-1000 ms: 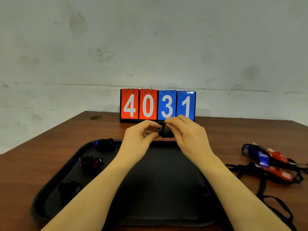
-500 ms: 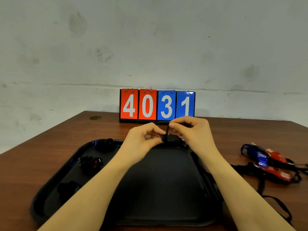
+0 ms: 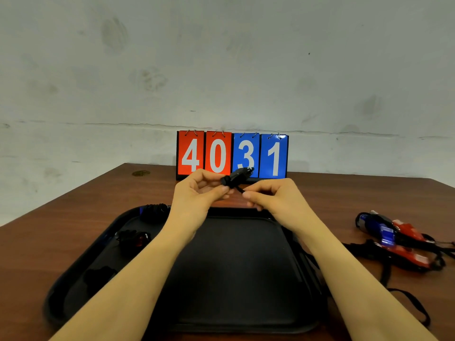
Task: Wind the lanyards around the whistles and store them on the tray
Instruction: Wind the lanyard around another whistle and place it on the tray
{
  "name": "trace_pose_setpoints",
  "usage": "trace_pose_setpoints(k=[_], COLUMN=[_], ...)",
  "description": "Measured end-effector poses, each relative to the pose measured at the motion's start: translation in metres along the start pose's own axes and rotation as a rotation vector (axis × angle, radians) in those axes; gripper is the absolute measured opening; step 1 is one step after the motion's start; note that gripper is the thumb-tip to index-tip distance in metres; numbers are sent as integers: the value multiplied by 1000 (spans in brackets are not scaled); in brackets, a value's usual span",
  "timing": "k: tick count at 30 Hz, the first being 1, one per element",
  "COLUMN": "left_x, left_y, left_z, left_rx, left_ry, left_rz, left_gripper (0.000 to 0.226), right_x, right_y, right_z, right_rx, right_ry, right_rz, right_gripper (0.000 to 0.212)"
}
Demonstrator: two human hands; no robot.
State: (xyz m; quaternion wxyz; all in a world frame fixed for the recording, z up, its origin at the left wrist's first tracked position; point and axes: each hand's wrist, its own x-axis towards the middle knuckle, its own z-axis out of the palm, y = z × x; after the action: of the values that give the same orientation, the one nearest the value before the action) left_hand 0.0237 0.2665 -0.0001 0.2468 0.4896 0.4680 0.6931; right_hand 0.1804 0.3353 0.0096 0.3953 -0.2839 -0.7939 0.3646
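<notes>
Being held above the far rim of the black tray (image 3: 73, 279), a black whistle (image 3: 237, 175) is being pinched between thumb and fingers of the left hand (image 3: 197, 193); its black lanyard (image 3: 239, 189) is being pinched just beside it by the curled fingertips of the right hand (image 3: 273, 195); three wound whistles are lying along the tray's left side, one at the far corner (image 3: 155, 211), one with red showing (image 3: 133, 238), one nearer (image 3: 98, 279); right of the tray, on the brown worktop (image 3: 61, 217), blue and red whistles (image 3: 394, 239) are lying tangled in black straps; beyond the tray a score flipboard (image 3: 232, 155) is reading 4031.
</notes>
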Motion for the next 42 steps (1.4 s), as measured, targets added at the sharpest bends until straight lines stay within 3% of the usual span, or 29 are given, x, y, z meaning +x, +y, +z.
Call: trace_pose_setpoints(k=[6, 12, 14, 19, 24, 32, 42], left_x=[3, 5, 5, 1, 1, -2, -5], left_y=[-4, -10, -11, -12, -14, -10, -3], left_z=[-2, -4, -4, -4, -3, -4, -3], left_rx=[140, 337, 421, 600, 678, 779, 722], left_ry=[86, 95, 83, 29, -6, -141, -259], left_rz=[11, 34, 55, 121, 142, 237, 221], left_gripper=[20, 18, 18, 19, 19, 20, 21], right_x=[-3, -3, -2, 3, 1, 3, 6], right_y=[-7, -9, -7, 2, 3, 8, 8], right_z=[0, -1, 1, 10, 13, 11, 1], right_rx=[0, 28, -56, -657, -710, -542, -56], right_ry=[-200, -278, -241, -1, 106, 155, 165], right_rz=[-17, -47, -84, -436, -458, -274, -46], right_gripper=[10, 13, 11, 17, 18, 21, 10])
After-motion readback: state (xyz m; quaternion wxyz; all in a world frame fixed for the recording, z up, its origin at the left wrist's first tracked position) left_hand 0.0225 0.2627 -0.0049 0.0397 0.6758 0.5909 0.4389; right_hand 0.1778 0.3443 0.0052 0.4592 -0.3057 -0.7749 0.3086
